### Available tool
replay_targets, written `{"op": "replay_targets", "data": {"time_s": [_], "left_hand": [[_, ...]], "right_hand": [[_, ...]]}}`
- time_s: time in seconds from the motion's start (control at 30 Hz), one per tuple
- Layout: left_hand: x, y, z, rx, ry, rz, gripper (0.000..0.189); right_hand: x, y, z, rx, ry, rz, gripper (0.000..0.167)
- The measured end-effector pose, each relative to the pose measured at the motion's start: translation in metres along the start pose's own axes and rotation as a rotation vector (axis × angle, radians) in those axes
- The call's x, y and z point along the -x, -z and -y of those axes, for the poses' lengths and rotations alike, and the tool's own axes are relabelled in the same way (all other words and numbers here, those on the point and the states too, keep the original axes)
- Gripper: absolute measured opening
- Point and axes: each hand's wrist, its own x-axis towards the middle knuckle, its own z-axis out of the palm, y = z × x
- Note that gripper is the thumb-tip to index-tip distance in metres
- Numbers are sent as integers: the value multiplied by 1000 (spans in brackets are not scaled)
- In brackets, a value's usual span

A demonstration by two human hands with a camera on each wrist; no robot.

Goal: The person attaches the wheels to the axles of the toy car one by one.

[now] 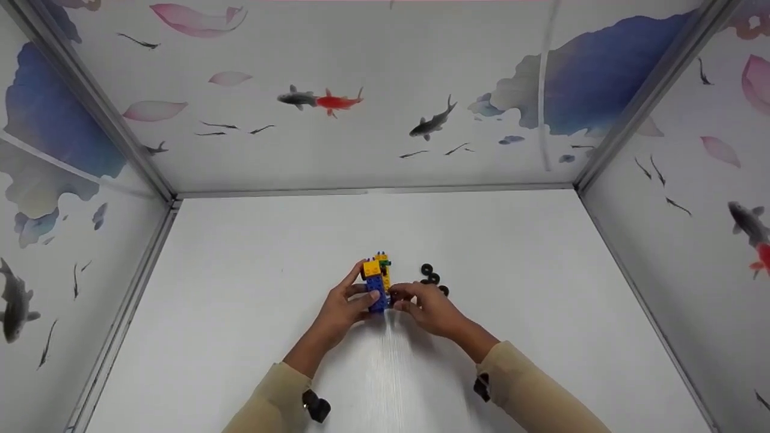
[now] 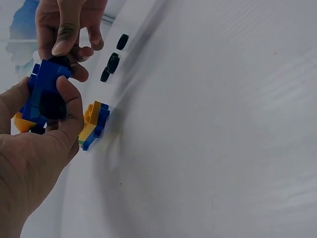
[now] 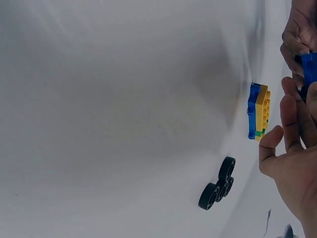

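Note:
A toy vehicle of blue and yellow building blocks [image 1: 374, 285] is gripped along its sides by my left hand [image 1: 341, 310]. One black wheel [image 2: 52, 105] shows on its blue side, next to the left fingers. From the right, my right hand [image 1: 438, 310] pinches another black wheel [image 2: 60, 60] against the end of the blue body; the fingers partly hide it. Just beyond the held vehicle, a second block build [image 3: 260, 111] in yellow and blue with a bit of green lies on the table.
Several loose black wheels [image 1: 427, 269] lie in a cluster beyond the right hand. The white tabletop [image 1: 240, 252] is bordered by patterned panels with fish and petals, a back wall [image 1: 373, 150] and one on each side.

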Motion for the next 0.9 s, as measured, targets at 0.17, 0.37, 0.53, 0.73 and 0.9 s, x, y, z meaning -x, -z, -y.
{"op": "replay_targets", "data": {"time_s": [0.17,0.37,0.53,0.73,0.9], "left_hand": [[0,-1,-1,11,-4,9,94],[2,0,-2,4,-7,16,95],[3,-1,-2,-11,-17,19,96],[2,-3,1,-1,-24,10,95],[0,-5,2,3,-23,-4,96]], "right_hand": [[-1,1,1,7,-2,4,37],[-1,-1,1,-25,0,-1,38],[-2,-5,0,-37,-5,-1,39],[-2,-10,0,-45,-20,-22,38],[-2,-12,1,-40,-38,-44,38]]}}
